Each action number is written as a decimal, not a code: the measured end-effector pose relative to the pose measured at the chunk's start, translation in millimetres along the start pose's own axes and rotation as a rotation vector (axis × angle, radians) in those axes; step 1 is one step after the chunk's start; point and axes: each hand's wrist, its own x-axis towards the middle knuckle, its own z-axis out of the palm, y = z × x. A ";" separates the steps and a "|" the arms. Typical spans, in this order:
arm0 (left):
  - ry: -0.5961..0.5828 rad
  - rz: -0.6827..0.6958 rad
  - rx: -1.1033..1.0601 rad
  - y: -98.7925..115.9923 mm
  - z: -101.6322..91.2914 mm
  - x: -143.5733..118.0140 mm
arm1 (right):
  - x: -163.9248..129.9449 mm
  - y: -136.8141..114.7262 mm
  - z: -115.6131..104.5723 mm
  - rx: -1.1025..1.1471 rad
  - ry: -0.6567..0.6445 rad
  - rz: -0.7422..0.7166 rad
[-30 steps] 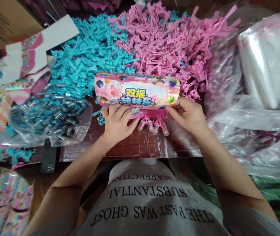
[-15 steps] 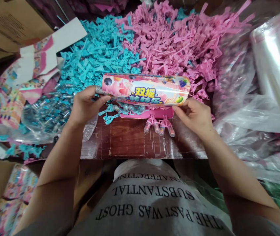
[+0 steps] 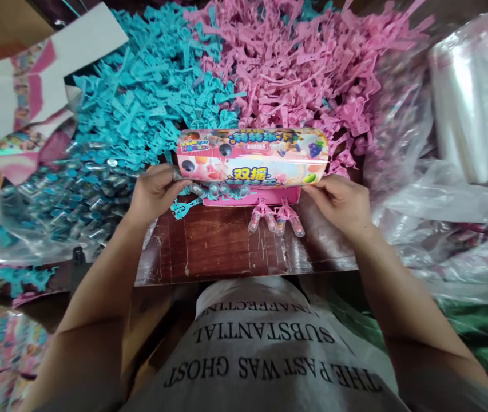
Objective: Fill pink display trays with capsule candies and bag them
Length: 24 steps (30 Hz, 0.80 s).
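Note:
A glossy printed card (image 3: 252, 154), bowed into a curve, spans the middle between my two hands. My left hand (image 3: 158, 191) pinches its lower left corner between thumb and fingers. At the lower right corner my right hand (image 3: 338, 203) grips it the same way. Just beneath the card shows the front of a pink tray (image 3: 226, 200), with blue toys holding clear capsules (image 3: 224, 190) along it. Two pink toys with capsules (image 3: 274, 217) hang over the tray's front onto the table (image 3: 213, 246). The card hides the rest of the tray.
Behind lie heaps of blue plastic pieces (image 3: 141, 86) and pink plastic pieces (image 3: 295, 63). Capsules with blue ends (image 3: 72, 200) fill a clear bag at left, near flat printed cards (image 3: 24, 97). Plastic bags (image 3: 475, 97) crowd the right. Printed boxes (image 3: 7, 343) sit at lower left.
The card has rolled toward me and bowed more, so its upper printed panel now shows. Both hands still grip its corners. The camera view has shifted slightly.

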 end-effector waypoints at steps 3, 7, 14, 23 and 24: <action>0.207 0.036 0.145 -4.1 16.8 -4.4 | -3.1 2.9 4.0 -0.051 0.036 -0.010; 0.235 -0.025 0.159 -4.8 22.6 -14.5 | -8.3 3.8 2.3 -0.079 0.005 0.016; 0.079 -0.120 -0.168 -9.0 17.9 -23.4 | -7.7 6.1 2.9 0.022 -0.102 0.018; 0.075 0.087 0.207 -20.6 50.9 -25.8 | -10.1 28.3 12.2 -0.039 -0.082 0.000; 0.091 0.079 0.208 -20.9 54.0 -27.2 | -9.7 29.4 15.6 -0.042 -0.097 0.002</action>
